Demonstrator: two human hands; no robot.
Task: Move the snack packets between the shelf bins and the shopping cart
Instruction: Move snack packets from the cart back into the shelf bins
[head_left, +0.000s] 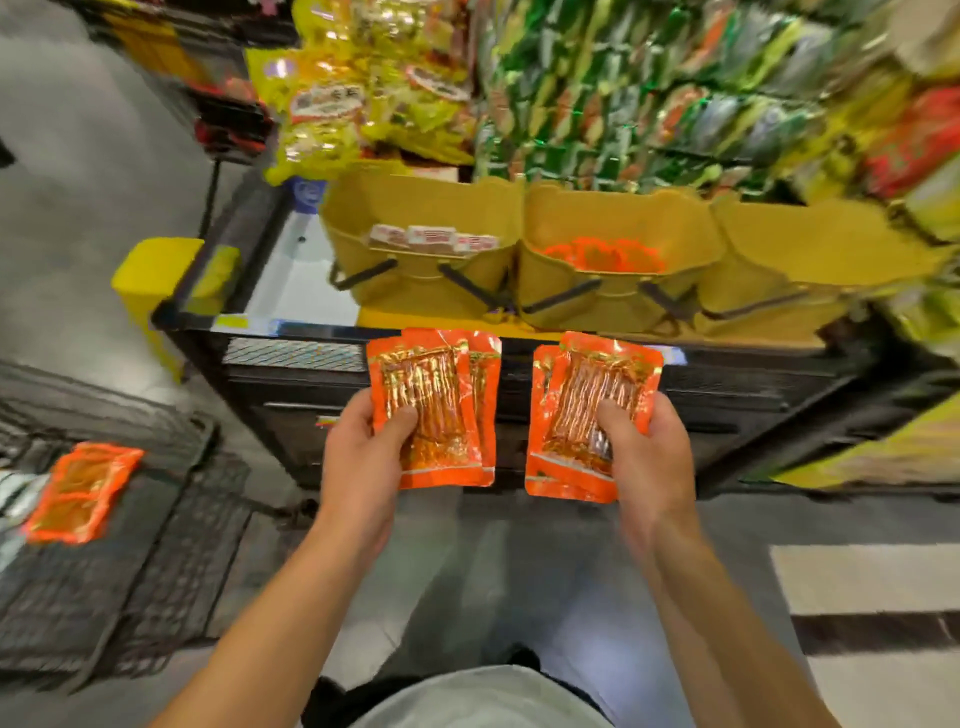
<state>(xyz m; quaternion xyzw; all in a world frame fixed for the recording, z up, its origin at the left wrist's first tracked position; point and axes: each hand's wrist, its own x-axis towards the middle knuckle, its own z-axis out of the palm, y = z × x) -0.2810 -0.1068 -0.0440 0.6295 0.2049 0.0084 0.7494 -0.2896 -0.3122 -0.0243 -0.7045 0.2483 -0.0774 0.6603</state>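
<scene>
Orange snack packets fill both your hands: your left hand (363, 457) grips a small stack (434, 408), thumb pressed on the clear window, and your right hand (649, 452) grips another stack (587, 410) the same way. Both stacks hang just in front of the middle yellow bin (618, 260), which holds more orange packets. Left of that bin, a second bin (415, 249) holds white-and-red packs. Far left of it, one orange packet (80, 491) lies in the black wire cart (171, 545). Print everywhere is too blurred to read.

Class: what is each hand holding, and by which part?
Left hand grips orange packets at their lower left; right hand grips another orange stack at its lower right.
</scene>
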